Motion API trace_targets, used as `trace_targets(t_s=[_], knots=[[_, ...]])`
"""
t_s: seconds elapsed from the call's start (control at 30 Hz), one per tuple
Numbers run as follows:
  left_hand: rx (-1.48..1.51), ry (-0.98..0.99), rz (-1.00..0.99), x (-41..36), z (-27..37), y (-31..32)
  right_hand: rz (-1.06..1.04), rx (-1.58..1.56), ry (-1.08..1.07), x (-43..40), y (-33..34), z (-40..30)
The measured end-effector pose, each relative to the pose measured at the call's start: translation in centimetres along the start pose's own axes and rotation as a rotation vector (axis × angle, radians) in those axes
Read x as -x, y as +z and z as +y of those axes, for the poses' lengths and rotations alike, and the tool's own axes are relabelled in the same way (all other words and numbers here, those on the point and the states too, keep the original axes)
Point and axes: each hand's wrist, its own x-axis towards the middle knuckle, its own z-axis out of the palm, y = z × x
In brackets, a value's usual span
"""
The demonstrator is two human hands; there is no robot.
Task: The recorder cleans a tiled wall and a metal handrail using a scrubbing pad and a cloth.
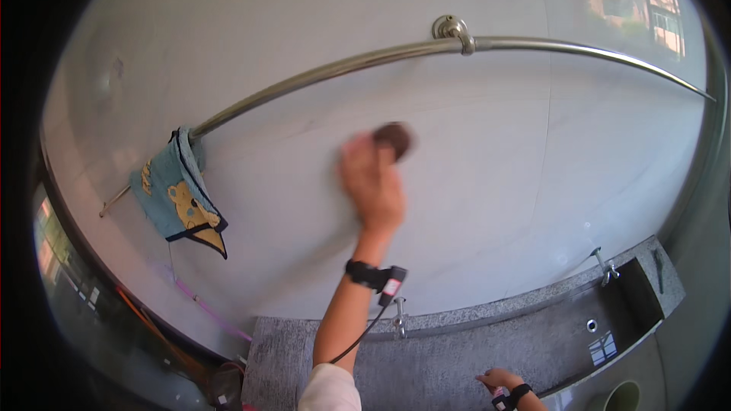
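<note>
In the middle of the view, my left hand (pixel 372 182) is raised in front of the pale wall panel (pixel 468 182). Its fingers hold a round, dark brown object (pixel 393 140), blurred, perhaps a scrubber; whether it touches the wall cannot be told. A black band with a small cabled device is strapped round that wrist. Low in the picture, my right hand (pixel 498 378) hangs over the grey stone trough sink (pixel 434 362), its fingers bent close together. It also wears a black wrist device, and whether it holds something small cannot be made out.
A metal rail (pixel 342 67) crosses the wall above my left hand, fixed by a round bracket (pixel 449 28). A blue bear-patterned towel (pixel 171 194) hangs at its left end. Two taps (pixel 400 317) jut over the sink. An open round container (pixel 622 397) stands at the lower right.
</note>
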Motion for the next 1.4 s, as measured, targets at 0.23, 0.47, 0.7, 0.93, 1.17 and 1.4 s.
trace_targets(t_s=[0.23, 0.47, 0.7, 0.93, 1.17, 1.4], knots=[[-0.07, 0.624, -0.22, 1.8, 8.2, 4.0, 0.098, 0.063, -0.08, -0.3, -0.2, 2.7], [-0.229, -0.266, 0.12, -3.1, -6.5, -2.5, 0.156, -0.124, 0.057, 2.2, -2.1, 2.7], [-0.168, 0.26, -0.157, -7.5, 2.5, 0.9, 0.299, -0.07, -0.002, 1.6, 0.2, 4.4], [0.036, 1.042, -0.304, 11.2, 7.3, 4.2, 0.306, -0.334, 0.057, 4.2, 0.3, 1.2], [-0.199, 0.766, -0.121, 10.7, -1.0, 1.1, 0.936, -0.161, 0.375, 11.4, 2.0, 6.6], [-0.206, 0.295, -0.134, 2.4, -5.1, -1.6, 1.024, -0.315, 0.543, 15.3, 5.0, 9.6]])
